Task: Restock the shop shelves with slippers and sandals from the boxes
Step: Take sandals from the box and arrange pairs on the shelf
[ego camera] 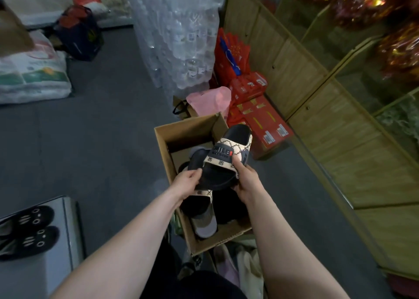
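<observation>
Over an open cardboard box (174,137) on the floor I hold black slide sandals with beige patterned straps. My right hand (246,180) grips the upper sandal (229,153), thumb on its strap, fingers under the sole. My left hand (187,183) pinches the heel edge of a second black sandal (198,162) lying beside and partly under the first. Further sandals (204,217) lie inside the box, partly hidden by my hands.
A grey shelf (68,226) at lower left carries two black slippers (27,230). Wrapped bottle packs (179,37), red boxes (260,117) and a pink bag (210,100) stand beyond the box. Wooden glass-fronted cabinets (328,121) run along the right. Sacks (29,71) lie far left.
</observation>
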### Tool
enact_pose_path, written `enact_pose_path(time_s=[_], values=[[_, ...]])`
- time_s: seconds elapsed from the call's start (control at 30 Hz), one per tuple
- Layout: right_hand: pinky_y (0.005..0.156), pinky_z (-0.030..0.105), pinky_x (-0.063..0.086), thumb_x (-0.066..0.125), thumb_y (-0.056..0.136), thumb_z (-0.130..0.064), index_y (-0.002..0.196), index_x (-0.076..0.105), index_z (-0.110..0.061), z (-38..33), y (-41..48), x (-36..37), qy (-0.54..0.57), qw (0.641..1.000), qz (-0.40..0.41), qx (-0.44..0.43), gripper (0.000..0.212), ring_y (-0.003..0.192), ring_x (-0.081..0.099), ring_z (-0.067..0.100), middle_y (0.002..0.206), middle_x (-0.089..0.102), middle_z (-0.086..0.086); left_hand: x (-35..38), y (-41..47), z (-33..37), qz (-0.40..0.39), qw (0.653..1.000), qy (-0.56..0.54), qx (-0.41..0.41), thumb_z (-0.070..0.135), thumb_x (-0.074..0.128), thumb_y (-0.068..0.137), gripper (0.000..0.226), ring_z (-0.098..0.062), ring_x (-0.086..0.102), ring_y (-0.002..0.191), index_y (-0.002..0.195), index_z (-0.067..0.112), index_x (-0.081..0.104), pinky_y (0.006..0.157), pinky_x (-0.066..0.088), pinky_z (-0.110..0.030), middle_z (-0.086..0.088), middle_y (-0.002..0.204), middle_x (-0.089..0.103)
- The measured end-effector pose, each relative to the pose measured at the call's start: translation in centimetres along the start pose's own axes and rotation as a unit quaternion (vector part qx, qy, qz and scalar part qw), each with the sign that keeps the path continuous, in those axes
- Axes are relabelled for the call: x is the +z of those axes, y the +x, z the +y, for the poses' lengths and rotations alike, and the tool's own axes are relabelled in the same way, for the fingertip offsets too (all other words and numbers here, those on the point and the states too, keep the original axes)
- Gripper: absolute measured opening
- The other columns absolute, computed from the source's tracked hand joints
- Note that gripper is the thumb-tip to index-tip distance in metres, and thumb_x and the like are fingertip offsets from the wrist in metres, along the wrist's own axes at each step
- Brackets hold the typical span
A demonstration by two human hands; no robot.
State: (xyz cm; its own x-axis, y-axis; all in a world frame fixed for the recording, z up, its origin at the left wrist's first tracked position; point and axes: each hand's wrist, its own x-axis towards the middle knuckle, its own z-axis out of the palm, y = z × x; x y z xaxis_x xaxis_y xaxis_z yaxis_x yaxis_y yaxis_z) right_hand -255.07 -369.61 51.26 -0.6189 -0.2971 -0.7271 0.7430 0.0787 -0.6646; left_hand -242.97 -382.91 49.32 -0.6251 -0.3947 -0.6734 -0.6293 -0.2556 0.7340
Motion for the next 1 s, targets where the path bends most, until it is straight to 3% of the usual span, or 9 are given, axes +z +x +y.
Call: enact_pose_path(time_s=[0.07,0.23,0.37,0.5,0.53,0.67,0.77,0.83,1.0], values=[[0.095,0.048,0.054,0.074,0.086,-0.039,0.124,0.06,-0.016,0.2,0.5,-0.8,-0.013,0.999,0.043,0.011,0.047,0.099,0.071,0.027,0.107,0.075,0.005,-0.6,0.5,-0.5,0.026,0.999,0.033,-0.007,0.037,0.038,0.104,0.04,-0.021,0.057,0.117,0.134,0.017,0.056,0.1,0.045,-0.034,-0.005,0.127,0.063],[0.088,0.042,0.056,0.068,0.09,-0.043,0.128,0.054,-0.019,2.2,1.1,-2.7,-0.049,0.993,0.107,0.007,0.048,0.099,0.069,0.024,0.114,0.07,0.004,-1.1,2.0,-0.5,0.066,0.994,0.062,-0.064,0.023,0.036,0.106,0.053,-0.029,0.037,0.138,0.153,0.008,0.02,0.098,0.037,-0.03,-0.011,0.153,0.035],[0.088,0.042,0.057,0.066,0.092,-0.037,0.133,0.052,-0.016,3.2,0.6,-3.6,-0.036,0.996,0.084,-0.018,0.048,0.102,0.07,0.025,0.118,0.071,0.007,-0.7,5.1,-2.1,0.048,0.993,0.072,-0.083,0.023,0.041,0.104,0.039,-0.026,0.058,0.112,0.142,0.016,0.042,0.086,0.049,-0.029,-0.009,0.134,0.058],[0.09,0.043,0.057,0.073,0.085,-0.038,0.139,0.048,-0.019,4.1,0.8,-4.7,-0.037,0.998,0.037,-0.023,0.062,0.105,0.07,0.024,0.119,0.071,0.006,-0.3,6.9,-3.3,0.016,0.981,0.155,-0.112,0.021,0.055,0.098,0.036,-0.027,0.059,0.111,0.133,0.015,0.053,0.091,0.046,-0.03,-0.008,0.124,0.063],[0.092,0.044,0.056,0.076,0.08,-0.042,0.139,0.048,-0.021,4.4,0.9,-4.9,-0.053,0.998,0.035,-0.022,0.069,0.106,0.07,0.025,0.12,0.071,0.005,-0.2,7.3,-3.6,0.011,0.977,0.167,-0.129,0.024,0.059,0.096,0.04,-0.027,0.06,0.111,0.134,0.014,0.053,0.094,0.047,-0.032,-0.009,0.124,0.063],[0.094,0.043,0.055,0.084,0.057,-0.061,0.143,0.046,-0.025,4.9,1.3,-4.4,-0.096,0.993,0.064,-0.016,0.101,0.107,0.069,0.021,0.125,0.067,0.0,0.2,8.4,-4.3,-0.005,0.964,0.168,-0.206,0.053,0.069,0.082,0.09,-0.03,0.055,0.121,0.15,0.01,0.027,0.103,0.046,-0.04,-0.013,0.138,0.053],[0.089,0.035,0.056,0.078,0.076,-0.047,0.147,0.038,-0.027,5.0,1.4,-4.4,-0.097,0.993,0.072,-0.02,0.083,0.107,0.065,0.015,0.124,0.062,-0.005,0.6,8.4,-5.1,-0.023,0.97,0.107,-0.215,0.047,0.073,0.082,0.077,-0.03,0.053,0.121,0.142,0.011,0.041,0.102,0.045,-0.039,-0.011,0.136,0.055],[0.093,0.037,0.055,0.074,0.085,-0.037,0.149,0.034,-0.025,4.9,1.3,-4.6,-0.101,0.991,0.079,-0.026,0.076,0.108,0.064,0.015,0.123,0.061,-0.006,0.7,8.2,-5.7,-0.006,0.975,0.103,-0.195,0.033,0.076,0.083,0.063,-0.031,0.055,0.119,0.136,0.011,0.049,0.101,0.047,-0.041,-0.011,0.131,0.058],[0.097,0.044,0.054,0.076,0.084,-0.038,0.148,0.039,-0.022,4.0,0.8,-5.1,-0.067,0.996,0.056,-0.028,0.076,0.109,0.067,0.022,0.128,0.065,0.002,0.4,6.7,-5.4,0.046,0.989,0.029,-0.138,0.016,0.075,0.084,0.052,-0.029,0.059,0.114,0.132,0.012,0.053,0.101,0.048,-0.044,-0.01,0.127,0.062]])
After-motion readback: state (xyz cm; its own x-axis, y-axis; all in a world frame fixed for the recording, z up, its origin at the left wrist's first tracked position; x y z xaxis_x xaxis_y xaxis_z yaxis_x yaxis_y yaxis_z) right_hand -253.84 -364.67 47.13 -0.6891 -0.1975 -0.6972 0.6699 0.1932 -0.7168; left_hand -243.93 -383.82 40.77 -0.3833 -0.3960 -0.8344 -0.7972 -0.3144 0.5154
